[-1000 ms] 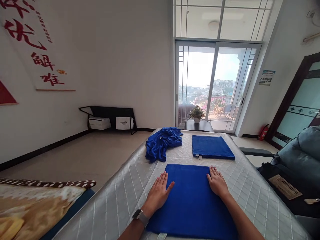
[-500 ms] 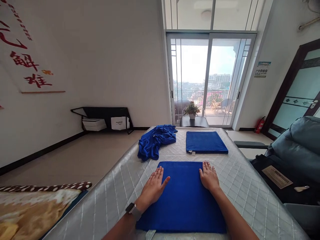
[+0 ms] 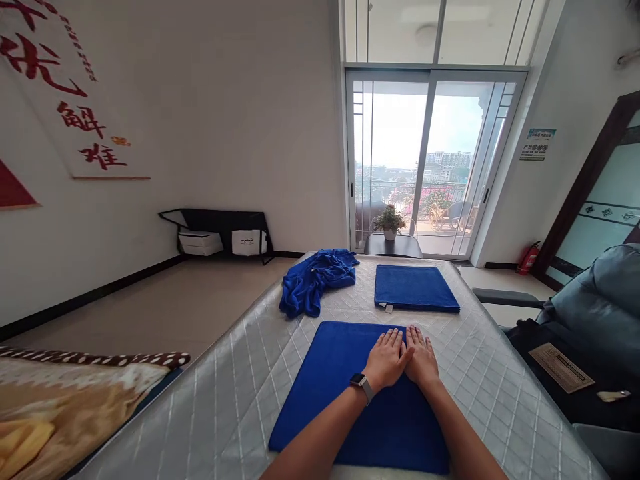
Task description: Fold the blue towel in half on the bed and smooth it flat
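Note:
A blue towel [image 3: 340,380], folded into a flat rectangle, lies close to me on the quilted silver-grey cover [image 3: 240,387]. My left hand [image 3: 389,358], with a watch on its wrist, rests flat on the towel's upper right part, fingers stretched forward. Right beside it, my right hand [image 3: 421,358] lies flat over the towel's right edge, thumb hidden behind the left hand. Neither hand grips anything. Farther back on the right is a second folded blue towel [image 3: 416,287] with a white tag. A crumpled blue towel [image 3: 320,280] lies at the back left.
To the right stands a dark armchair [image 3: 600,287] with a black bag and a brown card [image 3: 561,367] on it. A patterned blanket [image 3: 90,400] is at lower left. Beyond the far edge, a potted plant [image 3: 390,223] sits on a chair before the glass door.
My left hand has moved right across the folded towel, from its left edge to beside my right hand. My right hand stays at the right edge. The view has turned slightly left.

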